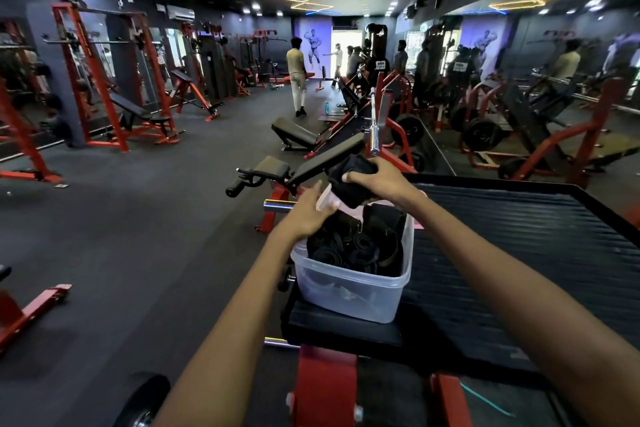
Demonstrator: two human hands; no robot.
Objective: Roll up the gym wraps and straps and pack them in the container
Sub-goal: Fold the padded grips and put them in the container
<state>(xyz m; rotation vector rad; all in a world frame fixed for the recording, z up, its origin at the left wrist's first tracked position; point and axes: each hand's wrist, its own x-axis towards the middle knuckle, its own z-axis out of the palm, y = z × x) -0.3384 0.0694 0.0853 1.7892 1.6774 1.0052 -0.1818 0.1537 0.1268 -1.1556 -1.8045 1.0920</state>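
Note:
A clear plastic container stands on the near left corner of a black ribbed platform. Several rolled black straps fill it. My right hand grips a bundle of black wrap just above the container's far rim. My left hand reaches to the far left rim, and its fingers touch a pale pinkish piece under that bundle. Whether the left fingers curl round that piece is hidden.
The platform belongs to a red-framed machine right below me. A black bench and a chrome barbell stand just beyond the container. Red racks line the left wall, mirrors the right. Several people stand far down the dark floor.

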